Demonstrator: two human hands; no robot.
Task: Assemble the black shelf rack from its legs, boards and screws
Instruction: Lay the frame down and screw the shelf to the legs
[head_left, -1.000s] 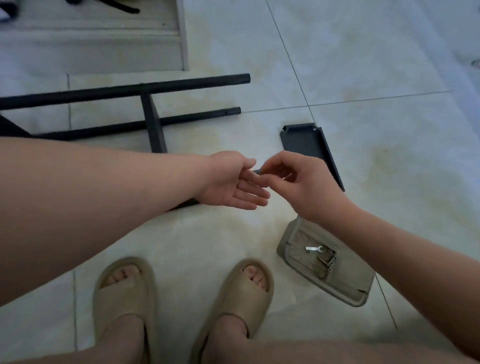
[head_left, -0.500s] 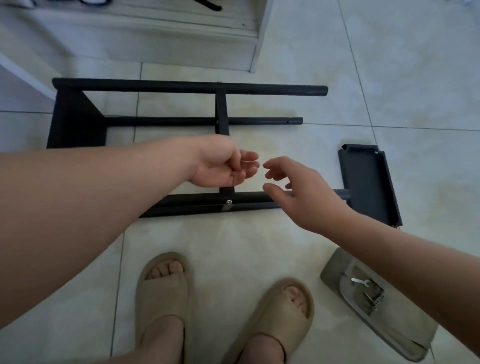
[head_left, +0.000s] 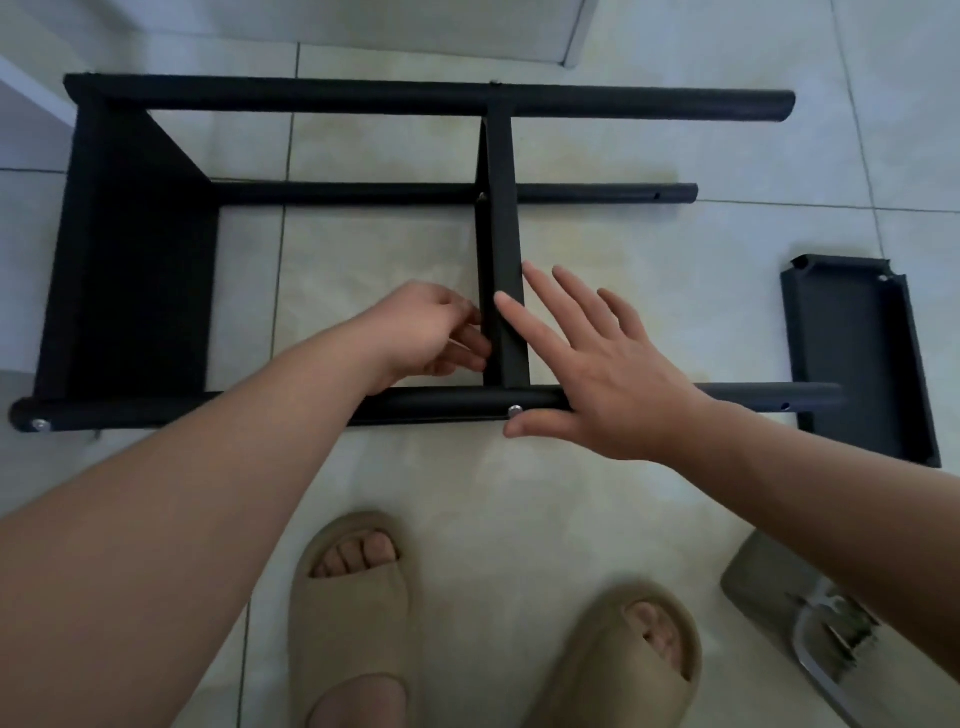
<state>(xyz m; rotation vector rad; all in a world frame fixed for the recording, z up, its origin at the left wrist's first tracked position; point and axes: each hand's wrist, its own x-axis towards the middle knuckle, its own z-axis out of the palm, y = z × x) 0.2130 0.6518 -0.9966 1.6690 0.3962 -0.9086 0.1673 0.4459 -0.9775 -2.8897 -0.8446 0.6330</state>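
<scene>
Black shelf rack (head_left: 498, 156): partly assembled. Lies on its side on the tiled floor (head_left: 675, 519), directly ahead of two feet in beige sandals (head_left: 358, 597).

End board (head_left: 130, 260): fitted between the legs at the left end. Middle board (head_left: 503, 239): stands edge-on between the legs, joined to the near leg (head_left: 441, 402). Silver screw (head_left: 515, 410): seated in the near leg in line with the middle board. Second screw (head_left: 40, 425): seated at the left tip of the same leg.

Left hand (head_left: 431, 332): fingers curled, resting against the left face of the middle board. Cannot tell whether anything is pinched between them.

Right hand (head_left: 597, 374): flat and spread, fingers straight. Lies across the near leg, with the index fingertip on the middle board edge and the thumb just below the silver screw.

Loose board (head_left: 857, 364): flat on the floor to the right, beside the free end of the near leg.

Grey tray (head_left: 763, 587): at lower right, partly hidden by the right forearm. Holds small metal parts.
</scene>
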